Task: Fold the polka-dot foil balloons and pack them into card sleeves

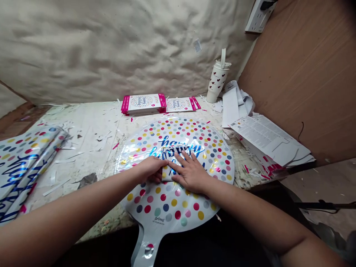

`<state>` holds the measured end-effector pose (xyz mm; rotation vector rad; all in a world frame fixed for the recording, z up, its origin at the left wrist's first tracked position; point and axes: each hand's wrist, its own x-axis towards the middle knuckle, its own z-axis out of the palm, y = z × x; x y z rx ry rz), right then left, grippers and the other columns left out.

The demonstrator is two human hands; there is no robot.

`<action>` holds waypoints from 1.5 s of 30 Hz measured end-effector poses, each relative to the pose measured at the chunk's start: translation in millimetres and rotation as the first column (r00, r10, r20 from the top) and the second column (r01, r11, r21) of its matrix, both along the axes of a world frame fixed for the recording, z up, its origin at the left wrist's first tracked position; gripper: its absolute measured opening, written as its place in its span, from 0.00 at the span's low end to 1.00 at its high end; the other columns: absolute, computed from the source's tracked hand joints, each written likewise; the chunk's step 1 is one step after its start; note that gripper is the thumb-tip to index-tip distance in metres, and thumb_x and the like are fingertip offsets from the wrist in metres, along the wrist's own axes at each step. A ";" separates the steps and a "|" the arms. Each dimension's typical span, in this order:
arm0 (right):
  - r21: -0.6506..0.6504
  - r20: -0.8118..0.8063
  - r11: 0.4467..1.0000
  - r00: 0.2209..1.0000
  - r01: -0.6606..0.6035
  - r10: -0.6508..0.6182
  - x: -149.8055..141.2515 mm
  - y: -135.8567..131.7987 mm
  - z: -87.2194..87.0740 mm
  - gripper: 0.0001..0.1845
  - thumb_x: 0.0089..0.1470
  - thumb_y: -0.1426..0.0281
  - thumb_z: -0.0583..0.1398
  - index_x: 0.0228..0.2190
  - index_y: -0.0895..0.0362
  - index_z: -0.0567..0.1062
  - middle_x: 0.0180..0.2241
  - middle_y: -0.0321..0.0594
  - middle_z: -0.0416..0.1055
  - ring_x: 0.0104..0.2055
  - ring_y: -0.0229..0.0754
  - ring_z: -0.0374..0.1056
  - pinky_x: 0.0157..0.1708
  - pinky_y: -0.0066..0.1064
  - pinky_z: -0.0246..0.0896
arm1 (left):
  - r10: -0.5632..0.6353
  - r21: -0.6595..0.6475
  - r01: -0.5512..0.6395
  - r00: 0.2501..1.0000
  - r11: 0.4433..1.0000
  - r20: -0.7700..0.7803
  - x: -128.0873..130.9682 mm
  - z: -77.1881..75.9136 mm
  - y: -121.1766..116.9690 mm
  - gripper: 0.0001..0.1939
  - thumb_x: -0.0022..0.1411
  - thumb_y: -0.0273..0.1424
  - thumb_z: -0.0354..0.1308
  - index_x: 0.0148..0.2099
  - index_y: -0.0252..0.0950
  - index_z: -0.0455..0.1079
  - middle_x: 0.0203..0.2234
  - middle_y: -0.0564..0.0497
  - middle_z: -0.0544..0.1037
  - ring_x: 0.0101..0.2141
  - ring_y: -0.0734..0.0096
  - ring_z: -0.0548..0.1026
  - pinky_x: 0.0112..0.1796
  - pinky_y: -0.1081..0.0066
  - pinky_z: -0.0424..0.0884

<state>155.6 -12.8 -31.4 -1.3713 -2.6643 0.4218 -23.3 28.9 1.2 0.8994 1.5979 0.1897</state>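
Foil balloon on the workbench, seen from my head camera. The round polka-dot foil balloon (172, 207) lies flat on the paint-spattered workbench (83, 129), its tail pointing toward me and cut off by the lower frame edge. A folded foil section (175, 163) sits at the balloon's centre; I cannot tell whether it is part of this balloon or a separate piece. My left hand (151, 168) and right hand (190, 172) are close together on it. The right lies flat with fingers spread, while the left covers the fold's near end, hiding its grip and the edge beneath. Printed lettering is partly hidden by both hands. Left of my arm lies a stack of folded foil balloons (25, 167), cut off by the frame. Beyond are pink-edged packaging cards (143, 104), and to the right stand a heart-printed tumbler (217, 79) and printed paper sheets (267, 139).
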 end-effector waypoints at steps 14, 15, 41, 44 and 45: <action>-0.022 -0.098 1.000 0.995 -0.001 -0.002 -2.4 -2.4 5.8 0.31 0.57 0.49 0.39 0.59 0.44 0.50 0.64 0.37 0.40 0.64 0.54 0.33 0.59 0.54 0.29 | 0.061 -0.079 -0.052 0.991 0.995 0.119 -8.2 29.0 -17.1 0.17 0.41 0.39 0.67 0.27 0.35 0.66 0.16 0.55 0.71 0.20 0.72 0.72 0.21 0.76 0.68; 0.000 -0.111 1.000 0.994 -0.013 0.013 1.0 -0.2 6.5 0.31 0.57 0.49 0.40 0.60 0.45 0.49 0.63 0.37 0.41 0.64 0.53 0.34 0.59 0.53 0.32 | 0.055 -0.049 -0.051 0.994 0.997 0.091 -1.9 27.8 -18.9 0.17 0.40 0.37 0.68 0.25 0.36 0.64 0.13 0.57 0.68 0.18 0.74 0.70 0.19 0.77 0.67; -0.658 -0.606 0.728 0.709 -0.193 -0.360 66.1 -8.4 52.7 0.15 0.50 0.64 0.61 0.37 0.62 0.75 0.31 0.40 0.76 0.32 0.39 0.72 0.31 0.26 0.67 | -0.535 0.407 0.419 0.812 0.812 0.233 -4.1 60.9 -53.7 0.16 0.58 0.41 0.53 0.44 0.37 0.69 0.35 0.50 0.75 0.37 0.64 0.73 0.34 0.72 0.71; -0.842 -0.519 0.497 0.567 -0.210 -0.639 67.6 -0.1 48.3 0.17 0.42 0.63 0.66 0.33 0.63 0.75 0.29 0.41 0.75 0.28 0.38 0.71 0.29 0.26 0.66 | -0.424 0.280 0.341 0.840 0.898 0.339 -2.6 46.6 -42.4 0.19 0.56 0.44 0.55 0.44 0.36 0.67 0.31 0.50 0.75 0.32 0.66 0.75 0.28 0.72 0.72; -0.863 -0.497 0.451 0.536 -0.226 -0.682 66.2 0.5 45.4 0.17 0.42 0.63 0.66 0.32 0.63 0.75 0.28 0.41 0.75 0.28 0.37 0.71 0.29 0.26 0.66 | -0.402 0.260 0.324 0.843 0.910 0.356 -1.4 44.4 -40.3 0.19 0.56 0.44 0.55 0.43 0.36 0.67 0.31 0.50 0.75 0.31 0.66 0.75 0.27 0.71 0.72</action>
